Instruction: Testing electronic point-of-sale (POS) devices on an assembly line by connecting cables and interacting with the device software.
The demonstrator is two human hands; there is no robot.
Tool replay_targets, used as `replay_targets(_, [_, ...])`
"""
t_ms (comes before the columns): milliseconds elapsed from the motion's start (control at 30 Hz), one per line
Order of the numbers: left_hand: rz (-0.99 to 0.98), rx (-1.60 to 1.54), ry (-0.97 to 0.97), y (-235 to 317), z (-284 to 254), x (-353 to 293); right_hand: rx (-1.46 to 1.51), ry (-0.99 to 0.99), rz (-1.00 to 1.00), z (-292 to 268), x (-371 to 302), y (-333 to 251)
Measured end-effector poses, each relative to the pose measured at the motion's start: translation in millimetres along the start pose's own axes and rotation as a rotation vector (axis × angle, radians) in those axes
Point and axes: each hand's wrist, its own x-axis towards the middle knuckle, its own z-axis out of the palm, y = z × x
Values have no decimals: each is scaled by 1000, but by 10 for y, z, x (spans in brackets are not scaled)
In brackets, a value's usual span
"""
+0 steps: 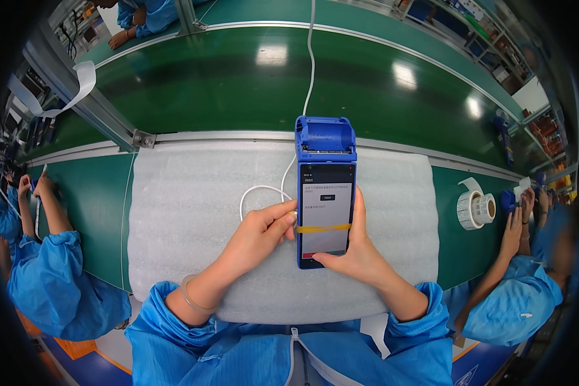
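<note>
A blue handheld payment terminal [325, 193] with a lit screen stands in front of me, its printer bay open at the top. A yellow band [321, 228] runs around its body. My right hand [350, 251] grips the terminal from its lower right, the thumb lying over the bottom of the screen. At the terminal's left side, my left hand [267, 225] pinches the end of a white cable [262, 187]. The plug tip is mostly covered by my fingers, so I cannot tell whether it sits in the port.
A white foam mat [174, 212] covers the bench beneath my hands. Beyond it runs a green conveyor belt [225, 83]. Label rolls [475, 211] stand to the right. Co-workers in blue sleeves [48, 270] work on both sides and across the belt. A metal post [90, 96] rises at left.
</note>
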Motion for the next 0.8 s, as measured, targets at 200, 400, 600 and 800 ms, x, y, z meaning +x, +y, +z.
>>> replay_targets(200, [17,-2,0,-4,8,1,-6,1,16,6,-6,-9])
replay_targets(400, [17,-12,6,-17,10,-5,-33,28,3,27,-13,-8])
replay_targets(600, [27,-4,-29,-35,-18,13,286,-29,94,-73,26,-85])
replay_targets(800, [82,-52,-42,-50,-38,36,396,-54,94,-113,27,-72])
